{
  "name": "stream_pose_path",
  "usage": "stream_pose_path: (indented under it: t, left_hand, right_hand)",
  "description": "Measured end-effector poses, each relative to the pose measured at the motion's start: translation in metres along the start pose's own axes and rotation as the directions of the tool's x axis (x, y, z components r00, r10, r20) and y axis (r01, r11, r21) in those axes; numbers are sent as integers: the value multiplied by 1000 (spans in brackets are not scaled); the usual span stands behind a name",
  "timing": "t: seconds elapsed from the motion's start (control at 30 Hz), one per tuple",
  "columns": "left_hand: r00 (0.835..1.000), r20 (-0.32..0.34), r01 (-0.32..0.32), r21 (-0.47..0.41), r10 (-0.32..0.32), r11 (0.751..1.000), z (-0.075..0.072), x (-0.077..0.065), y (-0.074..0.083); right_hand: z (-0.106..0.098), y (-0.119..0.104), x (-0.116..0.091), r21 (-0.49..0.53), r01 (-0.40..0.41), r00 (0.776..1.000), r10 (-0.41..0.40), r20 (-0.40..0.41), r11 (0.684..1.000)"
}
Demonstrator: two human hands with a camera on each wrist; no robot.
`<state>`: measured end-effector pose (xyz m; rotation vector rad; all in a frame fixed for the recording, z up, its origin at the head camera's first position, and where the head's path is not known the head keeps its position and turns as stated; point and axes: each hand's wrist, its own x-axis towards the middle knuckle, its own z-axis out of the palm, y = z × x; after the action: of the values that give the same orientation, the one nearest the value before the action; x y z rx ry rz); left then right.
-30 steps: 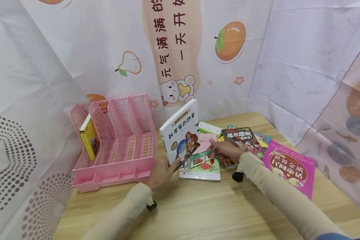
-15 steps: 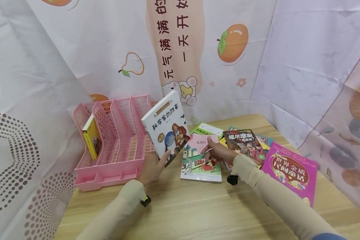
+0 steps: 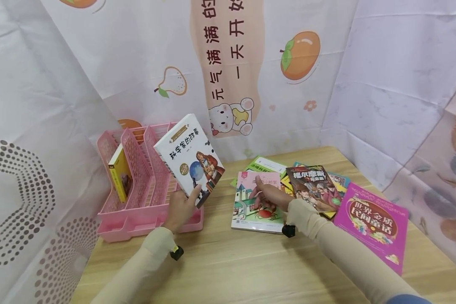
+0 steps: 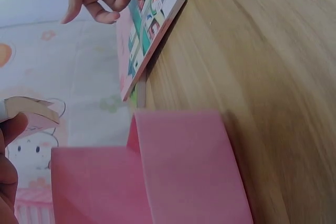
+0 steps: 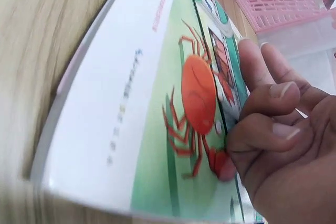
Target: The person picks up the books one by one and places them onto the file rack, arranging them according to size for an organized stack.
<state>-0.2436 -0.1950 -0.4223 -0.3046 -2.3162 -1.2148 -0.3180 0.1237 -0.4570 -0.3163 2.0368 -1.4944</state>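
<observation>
Left hand (image 3: 181,210): grips white book (image 3: 191,158) low, thumb (image 3: 193,196) in front, apparently bracing tilt; pink rack (image 3: 137,221) leftward. Right hand (image 3: 272,196): relaxed, holding nothing, over crab book (image 5: 173,119).

The table (image 3: 228,261) has a pale, yellowish wood-grain top with streaks running across it. Over on the left stands a pink plastic rack (image 3: 137,230), upright, with lattice dividers and small boxy pockets along its front. Around the middle there's a paperback with a red crab on a pink and green cover (image 3: 256,216), lying face up and overlapping a bright green book (image 3: 267,164) behind it. Just right of those, a dark brown comic-style book (image 3: 312,188) partly covers a teal-blue one (image 3: 342,179). Farther right, a large magenta book (image 3: 376,228) lies flat, set at a slant.
</observation>
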Motion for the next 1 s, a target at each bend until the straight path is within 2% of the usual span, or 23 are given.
stream_pose_path:
  t: [0.23,0.47,0.6,0.73,1.0]
  left_hand:
    - [1000,10,4,-21,-4,1000,-9,4,-3]
    - [996,-32,-80,15,81,997,-22,6,-7]
    - [996,-31,-77,29,78,997,-29,6,-8]
    - [996,-43,-72,65,74,995,-36,5,-9]
    - [988,-70,-134,94,141,987,-43,6,-13]
  right_hand:
    - [15,-10,5,-51,48,999,-49,-3,998]
    - [36,-21,15,-114,77,997,-78,-10,990]
    - [52,-28,23,-156,99,995,-103,-18,983]
    - [72,-36,27,-213,149,989,-150,12,966]
    - [112,-43,34,-370,208,978,-198,67,905]
